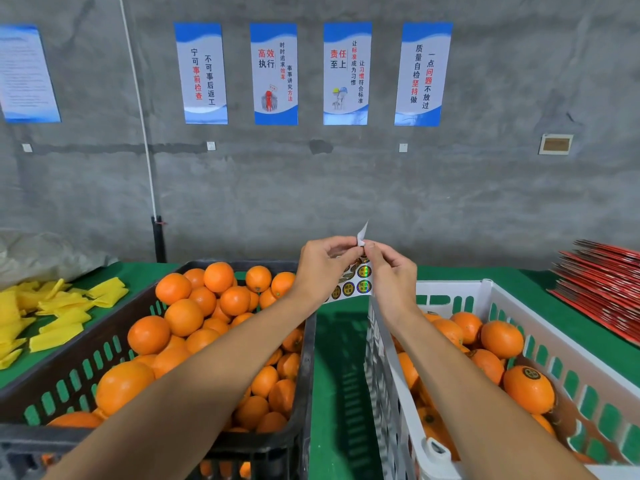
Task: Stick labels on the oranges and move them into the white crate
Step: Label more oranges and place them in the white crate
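Both hands were raised together between the two crates. The left hand (325, 263) and the right hand (389, 271) pinched the white sheet of round shiny labels (356, 278) at its top. Unlabelled oranges (183, 317) filled the black plastic crate (304, 375); labelled oranges (528, 388) lay in the white plastic crate (384, 375).

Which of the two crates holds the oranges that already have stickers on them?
The white crate on the right. An orange near its right wall shows a round dark label on top; the oranges piled in the black crate on the left show none.
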Demonstrator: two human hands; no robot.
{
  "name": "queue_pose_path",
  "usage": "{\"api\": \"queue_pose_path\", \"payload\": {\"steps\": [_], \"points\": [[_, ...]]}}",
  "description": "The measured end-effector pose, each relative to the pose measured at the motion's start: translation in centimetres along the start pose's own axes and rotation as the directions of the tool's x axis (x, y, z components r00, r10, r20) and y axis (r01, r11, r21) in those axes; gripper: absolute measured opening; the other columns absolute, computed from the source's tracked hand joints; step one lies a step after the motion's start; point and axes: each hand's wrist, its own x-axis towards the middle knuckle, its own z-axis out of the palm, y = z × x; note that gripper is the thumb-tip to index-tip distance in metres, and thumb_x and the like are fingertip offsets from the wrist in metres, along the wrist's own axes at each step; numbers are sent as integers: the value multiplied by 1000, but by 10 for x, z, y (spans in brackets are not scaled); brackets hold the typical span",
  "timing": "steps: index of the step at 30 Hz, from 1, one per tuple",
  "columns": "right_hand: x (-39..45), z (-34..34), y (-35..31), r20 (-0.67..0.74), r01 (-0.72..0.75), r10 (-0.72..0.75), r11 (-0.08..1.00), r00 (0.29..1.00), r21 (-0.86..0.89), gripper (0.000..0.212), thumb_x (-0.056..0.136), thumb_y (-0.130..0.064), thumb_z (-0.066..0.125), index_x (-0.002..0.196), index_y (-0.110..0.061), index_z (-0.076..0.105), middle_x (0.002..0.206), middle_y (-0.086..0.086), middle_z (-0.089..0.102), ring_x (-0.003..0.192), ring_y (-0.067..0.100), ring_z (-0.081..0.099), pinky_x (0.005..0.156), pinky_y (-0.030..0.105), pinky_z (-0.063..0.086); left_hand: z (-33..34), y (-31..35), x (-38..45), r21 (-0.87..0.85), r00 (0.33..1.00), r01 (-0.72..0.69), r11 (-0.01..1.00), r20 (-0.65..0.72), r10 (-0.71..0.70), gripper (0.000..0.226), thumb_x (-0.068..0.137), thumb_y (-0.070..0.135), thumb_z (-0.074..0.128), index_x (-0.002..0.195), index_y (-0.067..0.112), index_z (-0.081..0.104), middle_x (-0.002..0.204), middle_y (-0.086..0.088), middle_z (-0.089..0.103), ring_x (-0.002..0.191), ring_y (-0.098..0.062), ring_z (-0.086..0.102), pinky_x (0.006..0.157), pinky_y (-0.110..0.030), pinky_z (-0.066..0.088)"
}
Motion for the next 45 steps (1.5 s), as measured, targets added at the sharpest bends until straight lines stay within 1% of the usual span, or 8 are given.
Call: {"api": "queue_pose_path", "payload": {"steps": [6, 13, 18, 23, 30, 34, 39, 45], "points": [[-3, 1, -4, 24, 71, -72, 997, 997, 27, 12, 97, -10, 69, 105, -7, 78, 101, 9, 77, 96, 17, 72, 83, 24, 56, 7, 6, -6, -299, 980, 184, 936, -19, -199, 17, 95, 4, 69, 100, 17, 78, 95, -1, 80, 88, -12, 76, 72, -20, 59], [-6, 3, -4, 17, 222, -221, 971, 975, -89, 19, 100, -5, 64, 110, -12, 77, 108, 3, 71, 100, 12, 70, 84, 25, 56, 7, 14, -5, -443, 972, 223, 868, 36, -231, 26, 98, 7, 65, 123, 3, 71, 117, -17, 74, 114, -31, 70, 91, -48, 60], [-7, 4, -2, -37, 325, -336, 930, 941, -170, 22, 102, -9, 61, 116, -11, 77, 116, -5, 71, 109, 8, 68, 89, 21, 55, 6, 14, 0, -410, 980, 199, 890, 74, -185, 23, 97, 10, 67, 119, 11, 74, 117, -11, 75, 112, -26, 71, 86, -46, 61], [-7, 1, 9, 22, 156, -155, 960, 988, -233, 18, 102, -18, 63, 112, -17, 79, 96, -11, 77, 89, 0, 71, 75, 15, 54, 2, 0, -4, -179, 979, 189, 966, -40, -199, 17, 93, 5, 72, 108, 9, 77, 102, -9, 78, 98, -24, 75, 86, -46, 63], [-8, 1, 17, 91, 17, 17, 935, 996, -354, 25, 106, -18, 53, 105, -9, 77, 101, 10, 73, 93, 23, 70, 85, 41, 59, -8, -16, -11, 117, 987, 153, 981, 25, -157, 21, 92, 10, 74, 113, 7, 77, 99, -7, 79, 93, -19, 76, 74, -34, 64], [-7, -2, 20, 108, -10, 57, 920, 992, -392, 26, 107, -19, 50, 101, -9, 73, 97, 8, 73, 93, 25, 70, 85, 41, 58, -13, -19, -6, 116, 977, 213, 970, 7, -215, 17, 94, 8, 71, 108, 1, 77, 95, -12, 77, 89, -23, 75, 74, -34, 64], [-8, 2, 24, 170, 4, 91, 873, 981, -488, 24, 109, -23, 46, 101, -15, 68, 89, 0, 67, 70, 8, 57, 62, 27, 43, -26, -23, -4, 134, 968, 239, 962, 50, -247, 16, 97, 5, 67, 108, -4, 74, 93, -18, 74, 87, -23, 72, 78, -37, 64], [-7, 1, 23, 167, -10, 99, 884, 981, -468, 23, 109, -20, 47, 104, -16, 70, 96, 1, 71, 87, 15, 65, 76, 32, 52, -26, -25, -7, 101, 964, 204, 974, 155, -218, 17, 90, 5, 75, 107, 10, 76, 104, -13, 77, 92, -22, 74, 83, -41, 63]]}}
